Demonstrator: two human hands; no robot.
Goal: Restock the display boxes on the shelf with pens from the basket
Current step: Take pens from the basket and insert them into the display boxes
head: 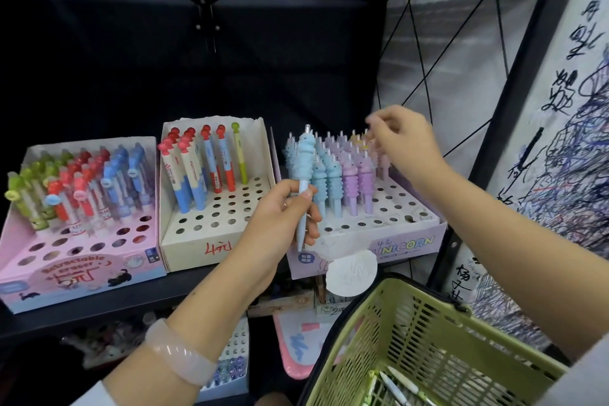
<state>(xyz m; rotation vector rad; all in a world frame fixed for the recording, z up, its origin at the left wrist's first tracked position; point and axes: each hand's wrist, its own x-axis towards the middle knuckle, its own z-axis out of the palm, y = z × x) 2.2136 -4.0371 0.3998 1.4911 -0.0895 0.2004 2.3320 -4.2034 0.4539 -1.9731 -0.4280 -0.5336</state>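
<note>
holding a light blue pen (304, 188) upright, the left hand (283, 211) has its fingers and thumb curled round the lower barrel, the grip clenched on it just in front of the unicorn display box (379, 237) at the right of the shelf (158, 293). the pen's ribbed blue top stands above the fist, its tip pointing down below the fingers. a pale bangle (179, 353) sits on that wrist.

the right hand (403, 138) hovers over the far right rows of that same box, fingers bent and fingertips drawn together above the pink pens (379, 155); it is blurred, and whether it pinches anything cannot be told. in that box blue and purple pens stand in the far rows, and the near holes are open.

left of it a cream box (211, 224) holds red, blue and one green-topped pen along its far rows. at the far left a pink eraser box (66, 257) holds green, red and blue pieces.

near right, the green basket (428, 349) hangs on the right forearm, with a few pens (395, 386) lying in its bottom. a scribbled white panel (573, 175) stands at the right.
</note>
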